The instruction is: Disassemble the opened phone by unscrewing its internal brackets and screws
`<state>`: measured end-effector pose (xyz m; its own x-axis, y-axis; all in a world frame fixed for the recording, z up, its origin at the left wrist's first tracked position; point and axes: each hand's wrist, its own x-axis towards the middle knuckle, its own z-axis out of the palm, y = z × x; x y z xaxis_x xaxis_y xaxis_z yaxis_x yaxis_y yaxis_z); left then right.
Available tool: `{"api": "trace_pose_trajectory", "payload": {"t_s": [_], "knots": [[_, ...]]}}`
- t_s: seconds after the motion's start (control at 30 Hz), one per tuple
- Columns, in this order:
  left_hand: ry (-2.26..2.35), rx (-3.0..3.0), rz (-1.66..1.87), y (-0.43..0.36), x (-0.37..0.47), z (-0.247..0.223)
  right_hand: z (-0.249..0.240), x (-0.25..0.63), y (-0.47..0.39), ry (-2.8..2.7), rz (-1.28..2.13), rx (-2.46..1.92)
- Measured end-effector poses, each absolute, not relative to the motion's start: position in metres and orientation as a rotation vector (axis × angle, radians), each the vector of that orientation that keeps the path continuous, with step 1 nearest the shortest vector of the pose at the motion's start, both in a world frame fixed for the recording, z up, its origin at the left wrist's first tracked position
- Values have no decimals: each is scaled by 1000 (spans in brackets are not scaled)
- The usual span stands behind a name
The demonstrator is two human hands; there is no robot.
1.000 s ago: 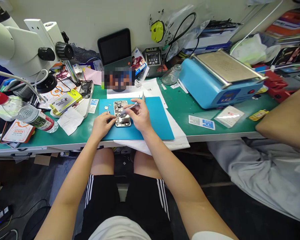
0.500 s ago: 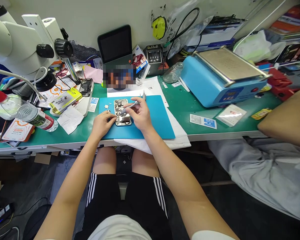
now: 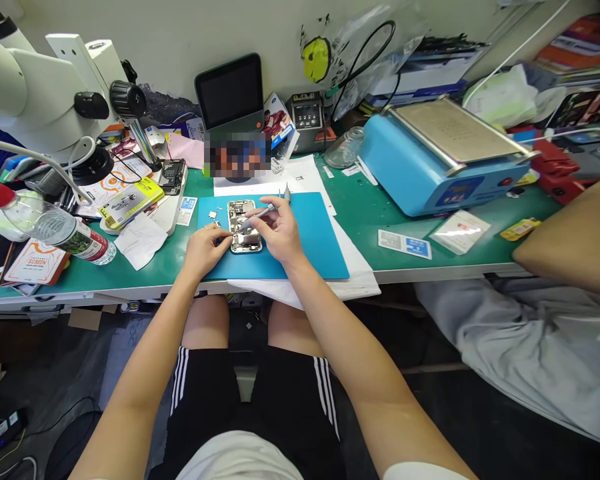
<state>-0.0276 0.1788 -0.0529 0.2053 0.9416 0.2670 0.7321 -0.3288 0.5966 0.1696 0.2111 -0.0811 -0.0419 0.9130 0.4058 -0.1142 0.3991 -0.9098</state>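
Note:
An opened smartphone (image 3: 250, 242) lies on a blue mat (image 3: 320, 247), its inner parts bare. At the phone's left edge my left hand (image 3: 207, 250) is closed, thumb and forefinger drawn together against it. My right hand (image 3: 280, 233) is over the phone's right side, pinching a slim grey pen-like tool (image 3: 265, 211). The tool slants down to the left with its lower end over the phone's middle; whether it touches cannot be made out. Small metal parts (image 3: 213, 215) lie on the mat, left of the phone.
A microscope (image 3: 55, 100) and a plastic bottle (image 3: 73, 233) stand at left. Behind the mat are white paper (image 3: 300, 172) and a dark screen (image 3: 230, 93). A blue heating machine (image 3: 405, 167) sits at right, near another person's arm (image 3: 575, 233).
Both hands and the tool keep nearly the same place over the phone. The view has shifted very slightly, and my knees have spread a little.

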Motion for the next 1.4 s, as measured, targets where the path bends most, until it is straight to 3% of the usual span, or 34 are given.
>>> {"api": "trace_pose_trajectory", "payload": {"t_s": [1.4], "knots": [[1558, 2138, 840, 180, -27, -54, -79, 170, 210, -1323, 1007, -791]]}}
